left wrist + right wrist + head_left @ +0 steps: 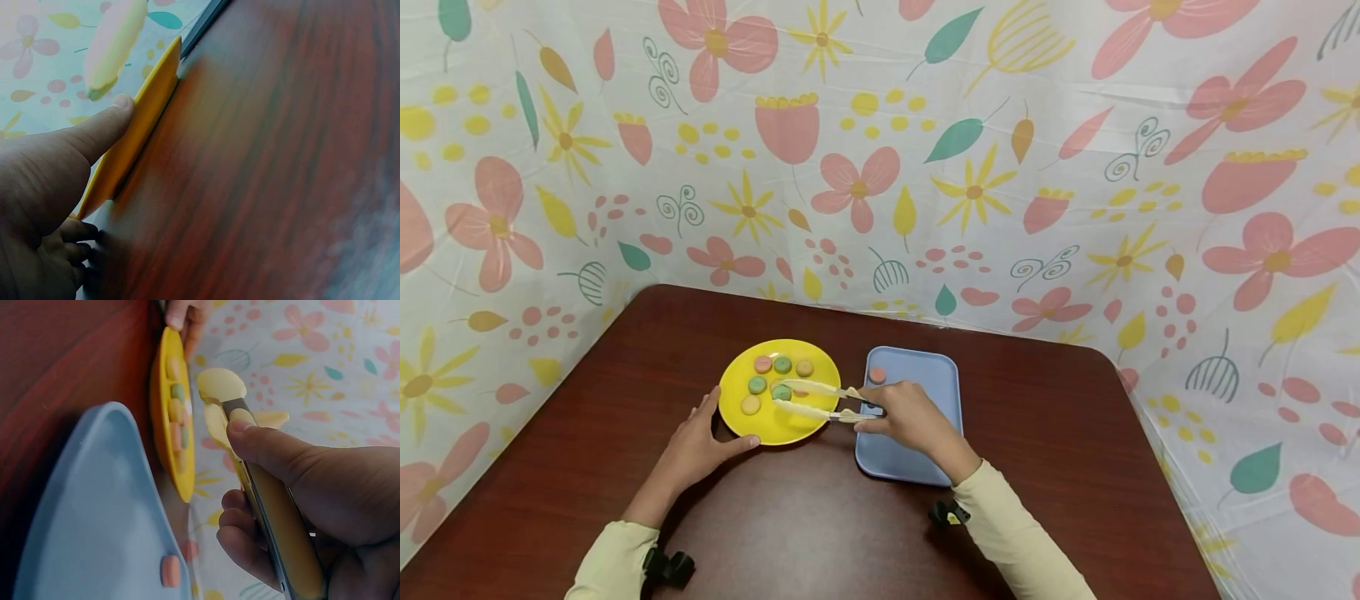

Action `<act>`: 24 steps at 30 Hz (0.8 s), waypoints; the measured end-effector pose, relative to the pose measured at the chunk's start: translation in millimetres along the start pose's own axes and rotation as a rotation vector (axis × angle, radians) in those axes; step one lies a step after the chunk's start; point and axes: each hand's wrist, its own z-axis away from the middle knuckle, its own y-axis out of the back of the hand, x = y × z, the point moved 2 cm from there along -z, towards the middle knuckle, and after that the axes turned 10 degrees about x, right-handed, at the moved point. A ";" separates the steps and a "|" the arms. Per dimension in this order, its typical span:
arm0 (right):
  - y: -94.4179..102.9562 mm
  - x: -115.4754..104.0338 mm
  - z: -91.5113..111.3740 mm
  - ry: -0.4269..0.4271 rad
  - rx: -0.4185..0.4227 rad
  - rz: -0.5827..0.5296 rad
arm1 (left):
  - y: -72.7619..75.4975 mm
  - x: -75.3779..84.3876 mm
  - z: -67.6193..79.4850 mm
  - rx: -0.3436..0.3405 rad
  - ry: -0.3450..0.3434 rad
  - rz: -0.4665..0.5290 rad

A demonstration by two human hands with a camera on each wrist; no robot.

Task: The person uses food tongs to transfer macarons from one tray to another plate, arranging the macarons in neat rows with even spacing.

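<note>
My left hand [696, 442] holds the rim of a round yellow plate [793, 429], thumb on the near edge and fingers at the left side. Pink, green and pale yellow macarons [750, 405] lie on it, several in all. In my right hand [910, 417] is a pair of tongs [275, 525] with cream tips and metal arms. Its tips stand parted above the plate, and a green macaron [782, 392] shows between them in the head view. The right wrist view shows nothing gripped in the tips. One pink macaron [877, 375] lies on a blue tray [938, 392] under my right hand.
Plate and tray stand side by side on a dark brown wooden table [1037, 417], with a narrow gap between them. A flower-patterned cloth [880, 167] hangs behind the table and at both sides.
</note>
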 end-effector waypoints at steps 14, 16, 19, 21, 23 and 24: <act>-25.8 2.2 -4.4 -0.004 -0.061 0.020 | -0.7 -1.2 -0.6 -0.003 0.013 -0.008; -28.0 2.7 -5.0 -0.006 -0.067 0.028 | -0.7 -1.1 -0.6 -0.002 0.014 -0.008; -29.5 3.4 -5.7 -0.016 -0.071 0.028 | -0.6 -1.1 -0.6 0.000 0.011 -0.005; -28.6 3.6 -5.7 -0.023 -0.069 0.024 | -0.4 -1.3 -0.5 0.002 0.008 -0.002; -26.1 3.7 -5.0 -0.025 -0.060 0.009 | -0.3 -1.3 -0.2 0.003 0.005 0.001; -24.1 3.7 -4.3 -0.030 -0.056 0.003 | -0.2 -1.5 -0.1 0.002 0.003 0.001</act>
